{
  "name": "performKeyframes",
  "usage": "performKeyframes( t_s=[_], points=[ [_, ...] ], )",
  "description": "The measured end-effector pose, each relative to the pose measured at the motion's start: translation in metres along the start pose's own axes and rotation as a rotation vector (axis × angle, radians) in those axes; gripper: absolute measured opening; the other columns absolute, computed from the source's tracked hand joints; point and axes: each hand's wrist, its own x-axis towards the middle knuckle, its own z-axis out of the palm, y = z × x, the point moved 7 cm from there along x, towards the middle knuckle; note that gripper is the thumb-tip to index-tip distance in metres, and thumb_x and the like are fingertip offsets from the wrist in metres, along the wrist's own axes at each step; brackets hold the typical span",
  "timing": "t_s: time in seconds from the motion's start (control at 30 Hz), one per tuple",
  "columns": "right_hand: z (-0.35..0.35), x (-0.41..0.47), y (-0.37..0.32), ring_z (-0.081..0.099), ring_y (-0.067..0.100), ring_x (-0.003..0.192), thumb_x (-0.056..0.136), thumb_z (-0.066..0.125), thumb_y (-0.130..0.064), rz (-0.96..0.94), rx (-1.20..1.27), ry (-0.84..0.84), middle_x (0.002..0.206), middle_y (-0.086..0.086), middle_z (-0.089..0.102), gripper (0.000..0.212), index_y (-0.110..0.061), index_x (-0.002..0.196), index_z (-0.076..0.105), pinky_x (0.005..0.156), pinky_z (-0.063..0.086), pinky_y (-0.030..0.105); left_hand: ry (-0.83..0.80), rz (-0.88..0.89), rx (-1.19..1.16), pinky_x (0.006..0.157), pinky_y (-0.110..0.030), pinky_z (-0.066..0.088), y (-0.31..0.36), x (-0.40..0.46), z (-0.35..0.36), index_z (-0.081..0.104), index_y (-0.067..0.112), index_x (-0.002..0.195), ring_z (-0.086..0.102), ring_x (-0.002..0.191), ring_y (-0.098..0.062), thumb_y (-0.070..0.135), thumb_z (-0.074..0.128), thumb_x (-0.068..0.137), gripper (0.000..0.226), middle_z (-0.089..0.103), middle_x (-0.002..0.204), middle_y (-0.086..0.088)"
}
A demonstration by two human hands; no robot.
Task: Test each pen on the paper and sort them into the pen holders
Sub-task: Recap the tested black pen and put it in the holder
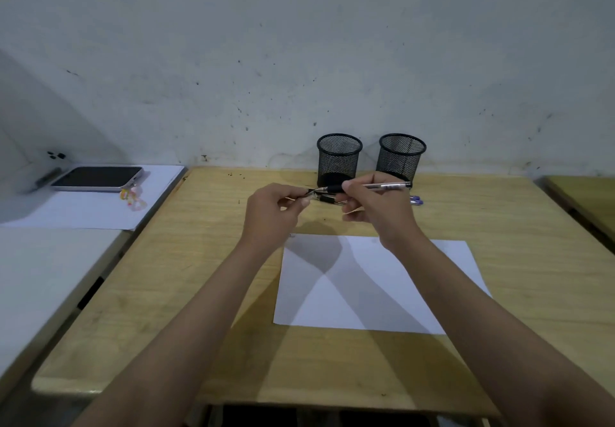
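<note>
My right hand [372, 207] grips a clear-barrelled pen [382, 186] with a black grip, held level above the desk. My left hand [278, 205] pinches something small and dark at the pen's tip end, apparently its cap [311, 192]. Both hands hover just beyond the far edge of the white paper [379, 297]. Two black mesh pen holders [338, 157] [401, 155] stand side by side against the wall. More pens [416, 200] lie on the desk behind my right hand, mostly hidden by it.
The wooden desk [186, 277] ends at the wall behind the holders. At the left, a white table carries a phone [96, 179], a small trinket [133, 198] and a sheet of paper [100, 207]. Another wooden desk edge [585, 197] shows at the right.
</note>
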Motion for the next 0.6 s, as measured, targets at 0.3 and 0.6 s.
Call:
performKeyframes(
  t_s=[0.3,0.6],
  points=[
    [-0.006,-0.011,-0.014,0.06,0.014,0.048,0.081,0.07,-0.003,-0.061,-0.071,-0.082,0.059,0.006,0.069,0.013,-0.009,0.07,0.067,0.048,0.055,0.029,-0.055,0.125,-0.04,0.071,-0.022,0.045,0.024,-0.012,0.008,0.073,0.013,0.095,0.057,0.072,-0.004,0.005,0.069,0.08,0.018,0.067,0.083,0.004],
    [-0.004,-0.014,-0.026,0.063,0.013,0.051,0.08,0.067,0.004,-0.121,0.09,-0.183,0.056,0.003,0.067,0.009,-0.003,0.074,0.065,0.057,0.056,0.025,0.06,0.445,0.012,0.07,-0.01,0.041,0.056,-0.022,-0.005,0.072,0.004,0.093,0.057,0.074,-0.002,-0.005,0.065,0.078,0.018,0.058,0.076,-0.001]
  ],
)
